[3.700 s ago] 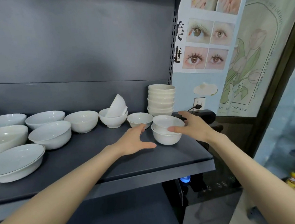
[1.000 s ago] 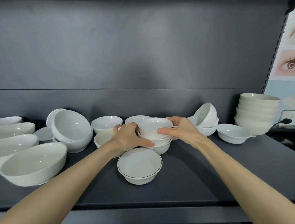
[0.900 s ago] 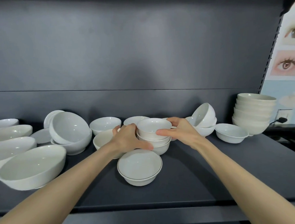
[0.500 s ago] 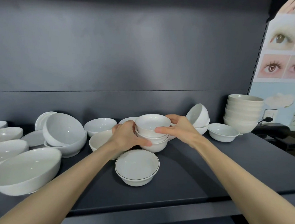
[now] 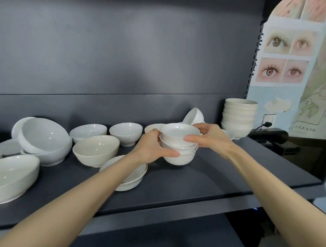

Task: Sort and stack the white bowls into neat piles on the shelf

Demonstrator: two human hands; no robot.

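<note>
**Both hands clasped a small stack of white bowls at mid-frame**

A nested stack of small bowls [image 5: 179, 147], three by the look of it, sat in the centre of the frame between the two hands. The left hand [image 5: 152, 147] gripped its left side, thumb curled under toward the lowest bowl. The right hand [image 5: 208, 139] closed on its right side, thumb across the front of the top bowl and fingers behind. Whether the stack rested on the dark shelf [image 5: 207, 181] or hung just above it could not be told from this angle.

Below and left of the stack, a rimmed bowl [image 5: 132, 179] lay partly hidden under the left forearm. Further left stood a cream bowl [image 5: 96, 150], and behind it two more white bowls side by side, [image 5: 87, 131] and [image 5: 126, 132]. At the left of the frame a large bowl tilted inside another [image 5: 44, 139], with a wide shallow bowl [image 5: 13, 178] at the lower left edge. A tilted bowl [image 5: 193, 116] showed just behind the right hand. At the right end of the shelf, in the middle right of the frame, rose a tall pile of bowls [image 5: 239, 118], well apart from the hands. A poster of eyes [image 5: 286, 56] filled the upper right.
</note>
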